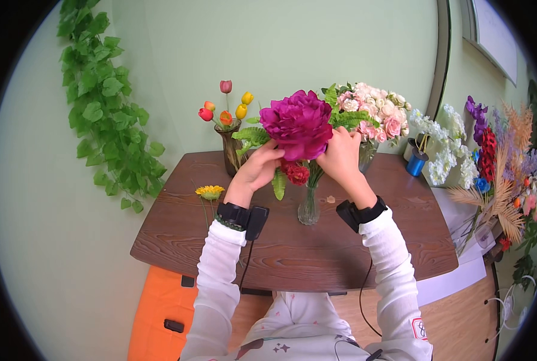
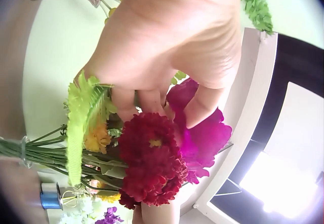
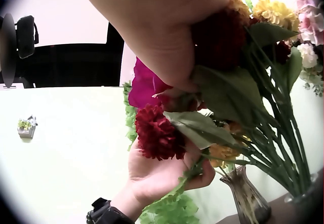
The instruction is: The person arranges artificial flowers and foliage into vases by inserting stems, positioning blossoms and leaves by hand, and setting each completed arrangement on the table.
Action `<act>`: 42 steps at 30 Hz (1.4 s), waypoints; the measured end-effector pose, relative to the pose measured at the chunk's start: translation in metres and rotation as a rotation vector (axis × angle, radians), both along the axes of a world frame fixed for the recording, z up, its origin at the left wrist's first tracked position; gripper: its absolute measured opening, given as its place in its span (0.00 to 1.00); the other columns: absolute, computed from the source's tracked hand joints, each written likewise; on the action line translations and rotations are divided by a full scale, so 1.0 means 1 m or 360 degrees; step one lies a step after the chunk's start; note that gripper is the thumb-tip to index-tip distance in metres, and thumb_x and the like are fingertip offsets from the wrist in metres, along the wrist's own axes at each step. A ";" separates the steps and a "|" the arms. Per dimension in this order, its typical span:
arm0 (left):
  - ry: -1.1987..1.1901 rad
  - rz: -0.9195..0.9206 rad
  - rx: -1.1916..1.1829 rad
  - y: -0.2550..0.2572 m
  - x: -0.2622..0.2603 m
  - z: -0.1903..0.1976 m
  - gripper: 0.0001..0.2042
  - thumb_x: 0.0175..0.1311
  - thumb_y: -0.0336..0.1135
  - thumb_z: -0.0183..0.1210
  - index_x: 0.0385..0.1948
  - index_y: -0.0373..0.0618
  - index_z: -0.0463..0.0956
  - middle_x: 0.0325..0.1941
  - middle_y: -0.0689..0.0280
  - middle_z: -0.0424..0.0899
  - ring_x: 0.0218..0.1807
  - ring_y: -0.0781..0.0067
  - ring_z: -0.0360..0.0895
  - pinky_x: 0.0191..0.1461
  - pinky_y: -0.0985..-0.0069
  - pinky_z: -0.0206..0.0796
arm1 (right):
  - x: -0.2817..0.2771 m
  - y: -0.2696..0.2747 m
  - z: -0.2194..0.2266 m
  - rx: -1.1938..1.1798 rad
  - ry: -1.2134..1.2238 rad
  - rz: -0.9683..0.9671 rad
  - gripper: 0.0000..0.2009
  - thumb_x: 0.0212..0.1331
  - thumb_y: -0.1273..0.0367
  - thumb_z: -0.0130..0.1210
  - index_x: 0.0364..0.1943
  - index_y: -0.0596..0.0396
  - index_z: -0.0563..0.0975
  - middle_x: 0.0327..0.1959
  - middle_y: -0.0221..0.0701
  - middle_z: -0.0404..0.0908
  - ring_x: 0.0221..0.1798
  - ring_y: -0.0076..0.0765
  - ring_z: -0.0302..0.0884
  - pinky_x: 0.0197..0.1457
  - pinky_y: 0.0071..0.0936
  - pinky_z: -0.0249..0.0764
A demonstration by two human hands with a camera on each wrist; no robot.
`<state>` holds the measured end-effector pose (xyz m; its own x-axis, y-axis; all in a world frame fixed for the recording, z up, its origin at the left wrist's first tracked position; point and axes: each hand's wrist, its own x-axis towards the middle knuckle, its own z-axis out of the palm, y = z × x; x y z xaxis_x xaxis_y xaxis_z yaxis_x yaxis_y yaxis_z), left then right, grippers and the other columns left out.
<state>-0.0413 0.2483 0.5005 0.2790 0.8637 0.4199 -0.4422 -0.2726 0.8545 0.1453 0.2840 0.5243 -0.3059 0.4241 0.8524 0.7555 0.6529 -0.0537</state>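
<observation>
A large magenta peony stands on top of a bouquet in a small clear glass vase. My left hand holds the peony from the left, its thumb and fingers on either side of the petals in the left wrist view. From the right, my right hand grips under the same bloom, its fingertips partly hidden by petals and leaves. Just below hang red carnation-like flowers. A fern leaf and orange-yellow blooms fill the sides, and green stems run down into the vase neck.
Behind on the brown table stand a brown vase of tulips and a bunch of pink roses. A yellow sunflower lies at left. A blue ribbon spool sits at right, near many other flowers.
</observation>
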 end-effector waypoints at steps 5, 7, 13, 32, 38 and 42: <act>-0.0219 -0.0182 0.0025 0.015 -0.014 -0.010 0.21 0.56 0.32 0.46 0.54 0.41 0.62 0.52 0.62 0.72 0.53 0.68 0.68 0.57 0.69 0.55 | 0.003 -0.001 0.000 0.0015 0.0016 0.0105 0.10 0.40 0.59 0.59 0.25 0.46 0.75 0.23 0.26 0.76 0.30 0.37 0.69 0.38 0.34 0.54; -0.0065 -0.0139 0.0102 0.012 -0.014 -0.009 0.21 0.54 0.31 0.47 0.53 0.40 0.63 0.49 0.61 0.74 0.52 0.67 0.69 0.57 0.69 0.55 | 0.004 -0.003 0.001 -0.0015 0.0023 0.0136 0.11 0.39 0.58 0.59 0.25 0.46 0.76 0.23 0.25 0.76 0.30 0.37 0.69 0.39 0.35 0.55; 0.0150 0.0126 0.0156 -0.006 -0.006 -0.004 0.21 0.52 0.25 0.51 0.52 0.39 0.64 0.49 0.63 0.73 0.53 0.70 0.68 0.59 0.71 0.54 | 0.004 -0.016 0.011 -0.0296 0.0042 0.0157 0.18 0.36 0.52 0.61 0.31 0.43 0.77 0.25 0.24 0.77 0.32 0.35 0.70 0.40 0.34 0.55; 0.0922 0.1596 0.0555 -0.044 -0.004 0.015 0.26 0.52 0.27 0.58 0.55 0.48 0.61 0.48 0.64 0.68 0.44 0.76 0.69 0.47 0.79 0.63 | 0.009 -0.029 0.009 0.0118 0.0333 0.0480 0.30 0.44 0.59 0.57 0.55 0.49 0.66 0.54 0.38 0.64 0.56 0.45 0.57 0.59 0.41 0.50; 0.0852 0.1821 0.0955 -0.052 -0.028 0.013 0.10 0.54 0.22 0.47 0.37 0.42 0.74 0.37 0.66 0.69 0.33 0.79 0.66 0.40 0.84 0.61 | 0.015 -0.039 0.013 0.0281 0.0284 0.0404 0.22 0.46 0.61 0.55 0.49 0.49 0.72 0.55 0.39 0.63 0.56 0.46 0.56 0.59 0.41 0.49; 0.0707 0.1887 0.0365 -0.044 -0.087 -0.018 0.04 0.53 0.27 0.51 0.28 0.40 0.74 0.30 0.65 0.75 0.25 0.77 0.71 0.31 0.79 0.65 | 0.030 -0.045 0.006 0.0324 0.0545 0.0482 0.18 0.47 0.68 0.54 0.46 0.55 0.72 0.51 0.39 0.67 0.55 0.45 0.59 0.59 0.39 0.52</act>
<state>-0.1280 0.2040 0.4823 -0.4526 0.5995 0.6602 0.4790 -0.4610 0.7470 0.1749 0.2390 0.5303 -0.0780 0.1742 0.9816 0.4915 0.8633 -0.1141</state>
